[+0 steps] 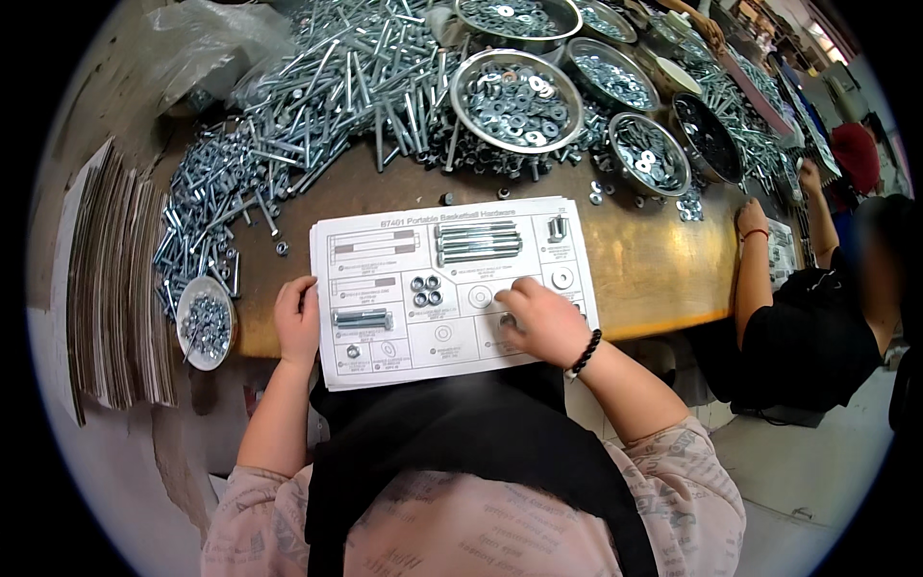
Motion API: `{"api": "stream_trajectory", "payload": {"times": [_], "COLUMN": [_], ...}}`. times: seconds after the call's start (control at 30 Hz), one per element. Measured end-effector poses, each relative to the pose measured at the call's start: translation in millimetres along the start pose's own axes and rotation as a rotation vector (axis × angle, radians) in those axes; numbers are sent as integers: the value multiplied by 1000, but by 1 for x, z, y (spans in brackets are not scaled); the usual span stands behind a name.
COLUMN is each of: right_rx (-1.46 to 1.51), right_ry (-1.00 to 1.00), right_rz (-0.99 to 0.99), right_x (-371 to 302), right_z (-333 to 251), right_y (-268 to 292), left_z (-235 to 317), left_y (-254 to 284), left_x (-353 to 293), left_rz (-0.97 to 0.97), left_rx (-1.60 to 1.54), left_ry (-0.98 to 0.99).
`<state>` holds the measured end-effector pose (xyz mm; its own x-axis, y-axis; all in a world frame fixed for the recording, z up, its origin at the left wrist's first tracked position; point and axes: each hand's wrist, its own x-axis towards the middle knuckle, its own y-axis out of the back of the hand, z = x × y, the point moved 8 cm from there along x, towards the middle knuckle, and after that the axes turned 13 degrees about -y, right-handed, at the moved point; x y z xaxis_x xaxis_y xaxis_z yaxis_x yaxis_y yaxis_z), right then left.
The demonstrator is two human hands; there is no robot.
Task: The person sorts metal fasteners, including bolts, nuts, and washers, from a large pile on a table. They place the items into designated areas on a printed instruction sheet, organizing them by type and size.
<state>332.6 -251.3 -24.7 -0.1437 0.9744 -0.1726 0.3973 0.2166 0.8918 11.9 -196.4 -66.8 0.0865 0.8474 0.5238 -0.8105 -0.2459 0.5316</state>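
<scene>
A printed hardware sheet (447, 315) on a stack lies at the table's front edge. Long bolts (478, 242) rest in its top middle box, with several lock nuts (426, 291) below them. Shorter bolts (362, 319) and a single nut (354, 352) sit at its left, and a small metal piece (557, 228) at the upper right. My left hand (296, 322) grips the sheet's left edge with curled fingers. Over its right half, my right hand (543, 322) is closed in a pinch beside a washer outline; anything in the fingertips is hidden.
A large heap of bolts (336, 87) covers the table's back left. Steel bowls of washers (516, 101) stand behind the sheet. A white bowl of small parts (206, 322) is at the left, beside stacked cardboard (115, 288). A co-worker (817, 317) sits at the right.
</scene>
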Motion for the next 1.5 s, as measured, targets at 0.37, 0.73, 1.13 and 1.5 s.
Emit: {"api": "stream_trajectory", "payload": {"times": [0.37,0.73,1.13,1.5], "right_rx": [132,-73,-142,-42], "right_ry": [-459,-649,-436,-689], "right_rz": [609,445,518,477], "right_x": [52,104,85,91], "right_z": [202,215,206,237], "right_y": [75,73,75,76], "left_z": [-7,-1,3,3], "left_y": [-4,-3,-4,-4], "left_x": [-2,1,2,3], "left_rz": [-51,-60,-59,-61], "left_rx": [5,36,46,67], "left_ry": [26,12,-22,-18]}}
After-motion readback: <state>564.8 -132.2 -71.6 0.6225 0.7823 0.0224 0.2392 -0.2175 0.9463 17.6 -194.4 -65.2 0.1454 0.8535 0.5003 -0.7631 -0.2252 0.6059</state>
